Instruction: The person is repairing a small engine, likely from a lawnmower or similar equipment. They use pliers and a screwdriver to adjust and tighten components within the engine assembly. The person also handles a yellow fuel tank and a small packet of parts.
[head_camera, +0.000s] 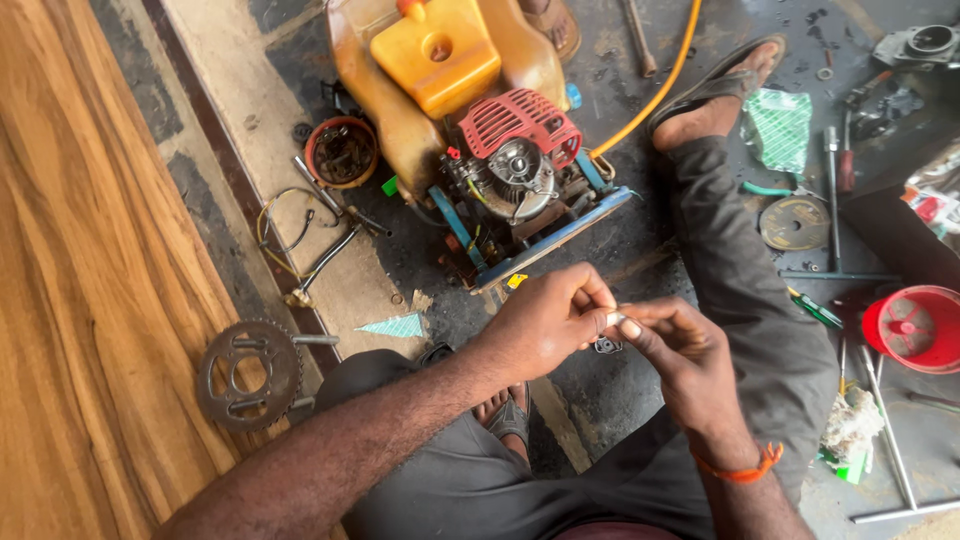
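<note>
1. Above the lap, both hands meet: the left hand (545, 322) and right hand (675, 355) pinch a small metal part (607, 344) between fingertips, held close for fine work.
2. Just beyond it on the floor (640, 245), the sprayer engine (515, 165) stands with its red cover facing the person.
3. A green mesh packet (779, 128) lies near the sandalled foot (715, 95).

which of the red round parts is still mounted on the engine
The red ribbed engine cover, fixed on the machine beside the yellow tank. The red fan housing lies loose on the floor at right.

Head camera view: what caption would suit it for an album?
Both hands, left hand and right hand, pinch a small metal part beside a yellow engine sprayer.
</note>
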